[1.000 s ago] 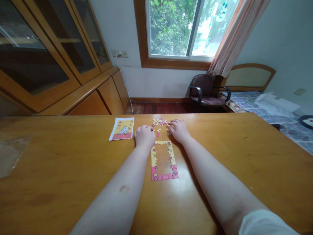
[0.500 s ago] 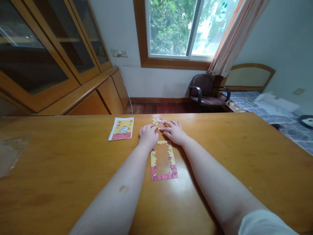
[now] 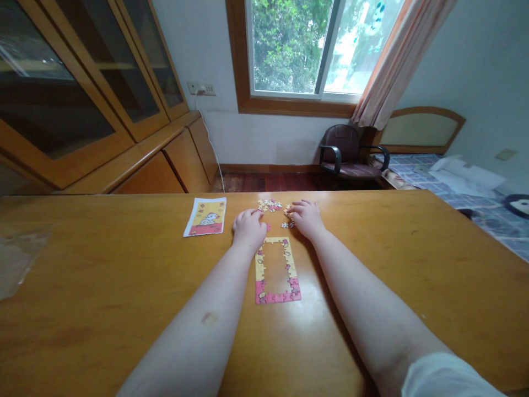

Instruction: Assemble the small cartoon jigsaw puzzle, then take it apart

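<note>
A rectangular jigsaw border [image 3: 278, 298], yellow at the top and pink at the bottom, lies on the table with bare wood inside it. Just beyond its upper left corner rests my left hand [image 3: 249, 228], fingers loosely bent and slightly apart. Beside its thumb is a pink jigsaw piece [image 3: 268, 227]. My right hand [image 3: 306, 218] is farther right, its fingers spread over several loose jigsaw pieces [image 3: 286, 225], partly covering them. A pile of jigsaw pieces [image 3: 269, 205] sits between and beyond the hands.
A picture card [image 3: 209, 216] showing a white cartoon animal lies left of my left hand. Clear plastic [image 3: 19, 259] is at the far left of the wooden table [image 3: 124, 253]. Beyond the table stand a cabinet [image 3: 149, 165], an office chair [image 3: 345, 151] and a bed [image 3: 463, 182].
My right hand has moved right, away from my left, and loose pieces now show by its fingers. My left hand has barely shifted; a pink piece shows beside it.
</note>
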A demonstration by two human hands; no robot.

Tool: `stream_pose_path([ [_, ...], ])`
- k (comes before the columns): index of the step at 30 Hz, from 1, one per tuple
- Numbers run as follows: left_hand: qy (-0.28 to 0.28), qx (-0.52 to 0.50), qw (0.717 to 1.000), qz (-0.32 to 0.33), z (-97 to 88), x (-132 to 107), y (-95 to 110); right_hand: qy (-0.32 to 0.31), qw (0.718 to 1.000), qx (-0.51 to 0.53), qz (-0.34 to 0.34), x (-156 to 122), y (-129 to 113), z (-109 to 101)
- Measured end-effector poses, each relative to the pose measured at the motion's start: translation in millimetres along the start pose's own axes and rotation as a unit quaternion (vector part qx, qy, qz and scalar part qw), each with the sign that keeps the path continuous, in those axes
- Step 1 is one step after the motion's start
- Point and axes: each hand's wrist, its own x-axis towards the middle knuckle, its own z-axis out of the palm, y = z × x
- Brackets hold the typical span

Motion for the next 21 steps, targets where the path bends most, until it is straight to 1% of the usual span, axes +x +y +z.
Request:
stream_pose_path([
  [2, 0.001, 0.002, 1.0, -0.005, -0.6, 0.0, 0.2, -0.012, 1.0, -0.006, -0.01, 0.0, 0.9, -0.4],
  [7, -0.001, 0.003, 1.0, -0.013, -0.3, 0.3, -0.5, 0.013, 1.0, -0.01, 0.019, 2.1, 5.1, -3.0],
  [11, 0.003, 0.002, 1.0, -0.012, 0.6, 0.7, -1.2, -0.003, 1.0, -0.027, 0.006, 2.9, 7.0, -5.5],
  [14, 0.004, 0.0, 1.0, -0.014, 0.9, 0.8, -1.7, 0.016, 0.999, -0.031, 0.025, 3.7, 11.2, -6.6],
  [17, 0.004, -0.006, 1.0, -0.017, 1.1, 0.9, -2.2, 0.041, 0.996, 0.024, 0.077, 5.2, 19.4, -8.5],
  [19, 0.003, -0.008, 1.0, -0.018, 1.2, 0.9, -2.5, 0.034, 0.991, 0.083, 0.102, 5.7, 24.4, -9.8],
  [21, 0.002, -0.008, 1.0, -0.019, 1.0, 1.0, -2.6, 0.017, 0.986, 0.126, 0.105, 5.7, 26.9, -10.0],
])
